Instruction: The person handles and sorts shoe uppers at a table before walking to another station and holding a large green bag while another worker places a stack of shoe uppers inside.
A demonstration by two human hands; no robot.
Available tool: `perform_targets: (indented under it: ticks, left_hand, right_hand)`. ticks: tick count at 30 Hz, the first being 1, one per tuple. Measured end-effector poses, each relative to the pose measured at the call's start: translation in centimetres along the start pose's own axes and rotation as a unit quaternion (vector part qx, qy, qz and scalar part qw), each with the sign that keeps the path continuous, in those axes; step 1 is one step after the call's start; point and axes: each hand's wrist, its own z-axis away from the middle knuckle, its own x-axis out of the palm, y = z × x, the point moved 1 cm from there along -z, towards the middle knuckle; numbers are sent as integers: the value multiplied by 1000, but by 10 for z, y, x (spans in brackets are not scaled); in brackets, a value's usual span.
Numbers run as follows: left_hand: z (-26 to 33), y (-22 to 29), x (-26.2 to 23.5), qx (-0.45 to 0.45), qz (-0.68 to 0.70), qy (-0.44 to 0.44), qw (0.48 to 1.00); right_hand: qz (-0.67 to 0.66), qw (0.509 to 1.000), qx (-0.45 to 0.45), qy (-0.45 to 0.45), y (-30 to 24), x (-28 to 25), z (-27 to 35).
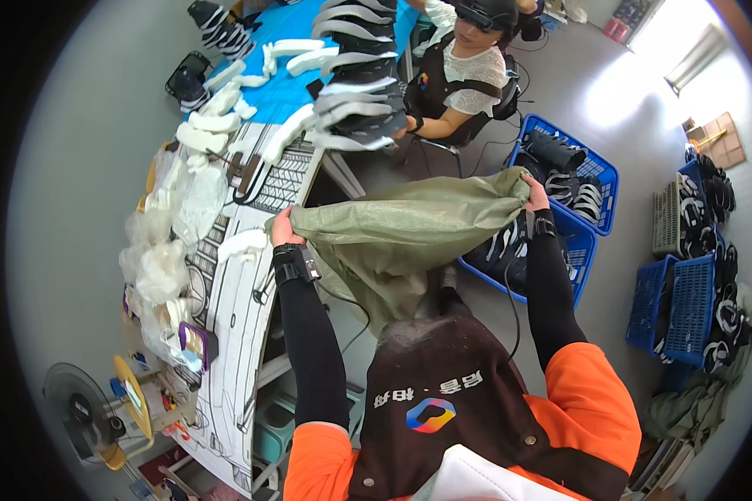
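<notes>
An olive-green woven sack (pixel 405 219) is stretched between my two hands in front of my apron. My left hand (pixel 285 227) is closed round its left corner, close to the table's edge. The opposite corner is gripped by my right hand (pixel 535 194), above the blue baskets. Between them the upper edge runs nearly straight, and the rest of the cloth hangs down in folds toward my knees. Whether the sack contains anything cannot be seen.
The long table (pixel 234 392) at left bears white curved foam pieces (pixel 213 122) and clear plastic bags (pixel 160 271). A seated co-worker (pixel 468 79) handles a stack of black-and-grey pieces (pixel 355 92). Blue baskets (pixel 612 188) with dark items stand at right; a fan (pixel 79 409) is lower left.
</notes>
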Motion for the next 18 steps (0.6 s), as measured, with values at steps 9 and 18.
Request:
perform_targets:
  ticks: [9,18]
  left_hand:
    - [34,63,68,-105,-62,-50,991]
    - [-41,149,144,-13,-70,-71,995]
  right_hand:
    - [-107,994,1,12,-33,39,-16]
    - [-153,987,-58,2,-64,77,-61]
